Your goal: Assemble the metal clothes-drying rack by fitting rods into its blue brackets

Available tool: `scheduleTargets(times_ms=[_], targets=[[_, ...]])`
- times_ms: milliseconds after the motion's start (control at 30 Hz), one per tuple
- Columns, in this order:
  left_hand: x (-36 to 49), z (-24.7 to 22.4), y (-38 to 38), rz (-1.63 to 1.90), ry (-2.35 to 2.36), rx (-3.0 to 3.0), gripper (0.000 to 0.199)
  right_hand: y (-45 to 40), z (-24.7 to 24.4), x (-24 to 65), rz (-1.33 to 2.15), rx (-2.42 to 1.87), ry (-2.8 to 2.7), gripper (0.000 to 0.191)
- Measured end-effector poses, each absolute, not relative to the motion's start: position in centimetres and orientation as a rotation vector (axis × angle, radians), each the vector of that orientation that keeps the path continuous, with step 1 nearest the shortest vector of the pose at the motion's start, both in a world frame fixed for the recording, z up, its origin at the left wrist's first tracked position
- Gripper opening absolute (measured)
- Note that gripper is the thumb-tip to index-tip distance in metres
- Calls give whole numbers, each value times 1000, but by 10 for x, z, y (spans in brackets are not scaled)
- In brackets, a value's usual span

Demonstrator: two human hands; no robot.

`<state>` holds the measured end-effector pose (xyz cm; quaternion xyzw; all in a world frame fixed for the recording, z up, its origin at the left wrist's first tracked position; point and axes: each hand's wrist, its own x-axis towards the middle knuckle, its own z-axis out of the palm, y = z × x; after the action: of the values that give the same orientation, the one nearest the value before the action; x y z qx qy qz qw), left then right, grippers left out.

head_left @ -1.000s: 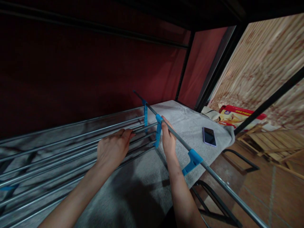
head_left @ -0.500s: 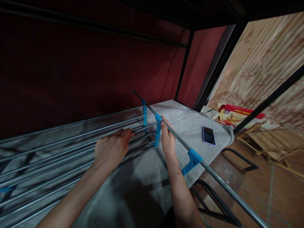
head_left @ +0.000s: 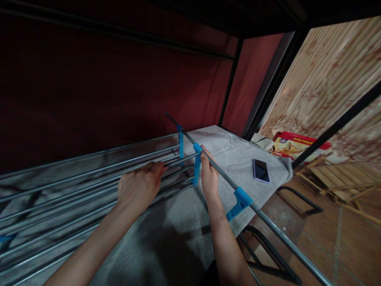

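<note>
A rack of grey metal tubes [head_left: 89, 173] with blue plastic brackets lies on a grey cloth. My left hand [head_left: 141, 182] is wrapped over one of its tubes, left of the middle blue bracket [head_left: 197, 165]. Beside that bracket, on its right, my right hand [head_left: 209, 172] grips the long slanting tube [head_left: 223, 173], fingers partly hidden behind it. Another blue bracket [head_left: 239, 201] sits lower on the same tube, and one more [head_left: 181, 143] is near its far end.
A phone [head_left: 261, 171] lies on the grey cloth [head_left: 232, 147] at the right. Black frame bars [head_left: 336, 126] cross the right side. Beyond the edge are a red and yellow box [head_left: 293, 145], a wooden folding piece [head_left: 345, 178] and black metal legs [head_left: 268, 250].
The middle bracket and my right hand have shifted very slightly left in the view. Both hands keep the same hold.
</note>
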<state>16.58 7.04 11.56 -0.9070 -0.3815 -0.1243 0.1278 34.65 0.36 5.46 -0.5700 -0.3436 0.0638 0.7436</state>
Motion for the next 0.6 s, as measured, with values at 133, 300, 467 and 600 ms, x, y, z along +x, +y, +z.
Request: scheduleTargets(times_ms=[133, 300, 467, 600], targets=[[167, 118, 69, -321, -1145, -2663, 49, 4, 54, 345, 109, -1264, -787, 45], [169, 124, 69, -261, -1195, -2711, 51, 2, 54, 345, 87, -1281, -814, 50], [170, 122, 76, -212, -1273, -2740, 53, 2, 54, 344, 78, -1290, -811, 49], [170, 116, 82, -158, -1323, -2795, 52, 3, 53, 343, 82, -1298, -810, 51]])
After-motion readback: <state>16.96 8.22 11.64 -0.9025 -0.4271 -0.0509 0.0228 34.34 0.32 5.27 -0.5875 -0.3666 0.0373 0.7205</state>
